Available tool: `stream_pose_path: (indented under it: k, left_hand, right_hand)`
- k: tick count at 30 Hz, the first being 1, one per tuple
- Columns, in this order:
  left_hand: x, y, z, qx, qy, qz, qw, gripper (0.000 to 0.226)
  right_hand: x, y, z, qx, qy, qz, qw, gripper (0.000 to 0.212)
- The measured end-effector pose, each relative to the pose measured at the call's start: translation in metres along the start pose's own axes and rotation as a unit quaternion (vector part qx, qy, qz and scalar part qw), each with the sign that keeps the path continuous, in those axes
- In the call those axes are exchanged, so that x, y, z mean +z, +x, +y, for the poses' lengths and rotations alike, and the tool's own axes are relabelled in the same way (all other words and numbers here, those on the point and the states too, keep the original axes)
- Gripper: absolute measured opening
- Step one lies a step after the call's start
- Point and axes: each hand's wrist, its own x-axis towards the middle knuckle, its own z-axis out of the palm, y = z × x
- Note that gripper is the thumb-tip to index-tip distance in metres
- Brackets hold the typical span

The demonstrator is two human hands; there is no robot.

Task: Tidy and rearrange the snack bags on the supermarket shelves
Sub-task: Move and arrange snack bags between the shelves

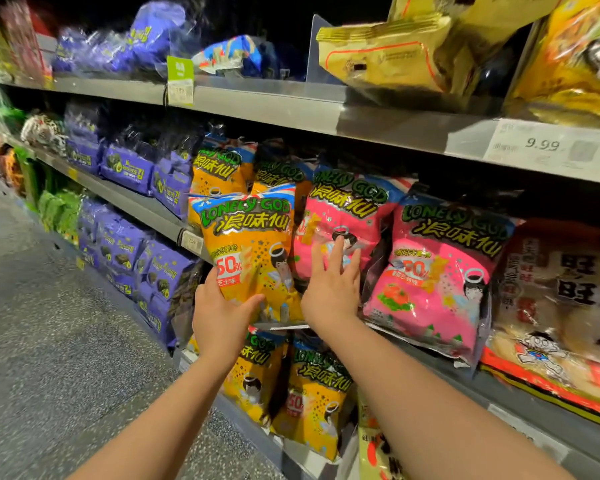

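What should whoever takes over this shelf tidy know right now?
Left hand grips the lower edge of the front orange foil snack bag, thumb on its face, at the front of the middle grey metal shelf.
Right hand is open, fingers straight against the pink foil snack bag beside it.
Done: orange and pink bags sit grouped by colour.
Left: the held orange bag stands forward of its row and probably needs seating. The rightmost pink bag leans out over the shelf edge and likely needs pushing back.
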Motion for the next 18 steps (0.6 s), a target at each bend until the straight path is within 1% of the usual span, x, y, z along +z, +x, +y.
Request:
stream_pose_path:
  k: [2,6,9,12,18]
  left_hand:
    - [0.000,0.001,-0.002,0.009,-0.005,-0.003,1.000,0.082]
    - [0.000,0.004,-0.002,0.007,-0.004,-0.015,1.000,0.083]
    - [-0.003,0.005,0.001,0.015,-0.004,-0.016,1.000,0.082]
    - [-0.004,0.005,0.000,0.028,-0.003,-0.020,0.999,0.080]
    - [-0.005,-0.006,-0.008,0.021,-0.004,-0.021,1.000,0.075]
  right_hand:
    - [0.003,0.007,0.006,0.009,0.013,0.008,1.000,0.077]
    - [0.007,0.017,0.012,0.018,0.021,0.023,0.999,0.072]
    - [0.008,0.026,0.016,0.044,0.045,0.046,0.997,0.074]
    - [0.009,0.030,0.016,0.057,0.042,0.064,0.995,0.075]
    - [0.022,0.003,-0.006,0.090,0.049,0.034,0.994,0.071]
